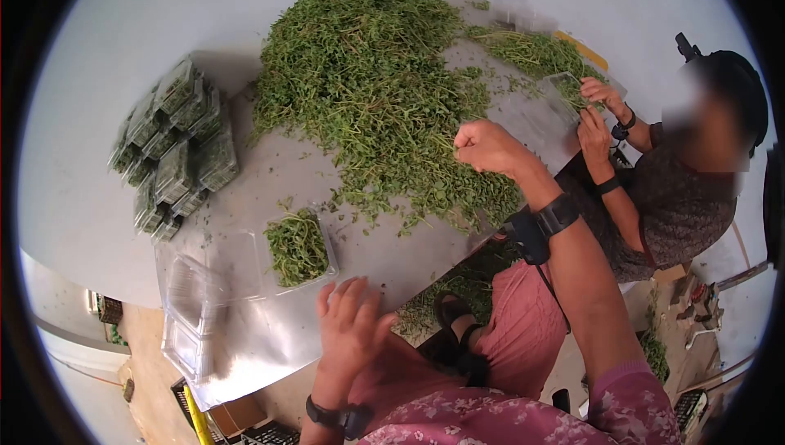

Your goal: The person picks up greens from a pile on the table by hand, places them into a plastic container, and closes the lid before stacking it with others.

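My left hand (353,324) is at the table's front edge with its fingers spread, holding nothing, just below an open clear container (298,247) filled with green sprigs. Over the right side of a large heap of green leafy stems (368,77), my right hand (489,147) is closed, fingertips pinched together at the greens; what lies between them is too small to make out. The container's clear lid lies open to its left.
Filled, closed containers (173,151) are stacked at the left. Empty clear containers (192,306) stand near the table's (270,159) left corner. At the right, a co-worker (687,192) handles a clear container beside a smaller pile of stems (540,53). Crates are below the table.
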`<state>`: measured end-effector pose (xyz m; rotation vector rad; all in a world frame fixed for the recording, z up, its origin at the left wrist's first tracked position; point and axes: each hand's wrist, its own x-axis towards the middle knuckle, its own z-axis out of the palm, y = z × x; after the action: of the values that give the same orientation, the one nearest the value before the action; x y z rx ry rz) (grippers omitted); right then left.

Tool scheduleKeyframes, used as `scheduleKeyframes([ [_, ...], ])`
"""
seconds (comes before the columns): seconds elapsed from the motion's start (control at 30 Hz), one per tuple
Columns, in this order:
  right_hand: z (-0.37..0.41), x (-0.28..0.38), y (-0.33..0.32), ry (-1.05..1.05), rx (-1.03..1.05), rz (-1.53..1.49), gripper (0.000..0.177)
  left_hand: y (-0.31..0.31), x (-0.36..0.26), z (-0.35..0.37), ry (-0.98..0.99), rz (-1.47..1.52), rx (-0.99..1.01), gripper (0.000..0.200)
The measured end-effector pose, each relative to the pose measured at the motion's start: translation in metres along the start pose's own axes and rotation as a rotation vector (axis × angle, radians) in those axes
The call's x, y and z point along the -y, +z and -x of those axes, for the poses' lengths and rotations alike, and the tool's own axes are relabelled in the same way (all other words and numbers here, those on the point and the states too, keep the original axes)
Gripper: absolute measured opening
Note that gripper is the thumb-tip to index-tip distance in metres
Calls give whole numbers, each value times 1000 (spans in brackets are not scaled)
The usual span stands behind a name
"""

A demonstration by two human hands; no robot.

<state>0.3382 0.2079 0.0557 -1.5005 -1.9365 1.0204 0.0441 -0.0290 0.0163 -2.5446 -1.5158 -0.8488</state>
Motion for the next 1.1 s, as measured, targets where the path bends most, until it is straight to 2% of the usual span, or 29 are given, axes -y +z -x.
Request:
scheduleKeyframes([
  [0.03,1,-1,0,4,-11,-65,11,-2,2,8,-40,-17,-16,39],
  [0.23,4,9,12,-117,212,136,21,4,10,36,-87,-54,-70,37],
  [0.37,7,10,39,-226,165,338,27,11,8,33,-101,-107,-89,36],
  [0.5,4,19,38,-19,299,484,24,13,8,33,-101,-118,-94,37],
  [0.6,3,6,21,-205,140,283,20,13,7,33,-98,-129,-95,38],
  [0.73,8,4,-9,-189,-43,64,23,12,6,33,-107,-132,-91,39],
  [0.93,11,-19,-23,-29,-49,174,23,14,6,32,-108,-139,-95,39],
  [1.1,4,-36,-15,-33,-18,231,27,15,6,32,-108,-148,-97,39],
])
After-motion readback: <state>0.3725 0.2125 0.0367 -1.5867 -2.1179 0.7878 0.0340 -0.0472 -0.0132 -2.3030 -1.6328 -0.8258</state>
